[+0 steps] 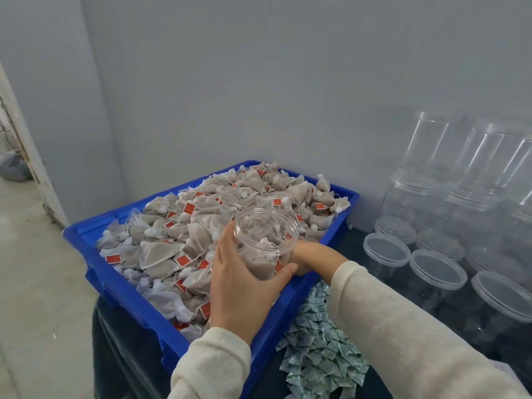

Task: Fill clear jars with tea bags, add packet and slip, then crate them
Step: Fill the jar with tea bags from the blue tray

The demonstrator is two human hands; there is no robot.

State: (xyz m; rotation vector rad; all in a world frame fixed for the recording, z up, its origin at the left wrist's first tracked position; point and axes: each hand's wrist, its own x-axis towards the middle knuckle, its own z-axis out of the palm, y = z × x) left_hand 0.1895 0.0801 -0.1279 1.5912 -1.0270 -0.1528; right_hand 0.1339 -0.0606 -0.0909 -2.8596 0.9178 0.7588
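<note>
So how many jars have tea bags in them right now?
1: the open jar gripped by the left hand over the blue crate. The stacked jars at right look empty, though some are blurred or cut off.

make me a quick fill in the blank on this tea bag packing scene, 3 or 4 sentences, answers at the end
1. The left hand holds a clear jar partly filled with ____.
2. The loose tea bags lie heaped in a ____ crate.
3. Each tea bag's string ends in a small ____ tag.
4. The green and white packets lie on the side of the crate nearer the ____ hand.

Missing words: tea bags; blue; red; right
</note>
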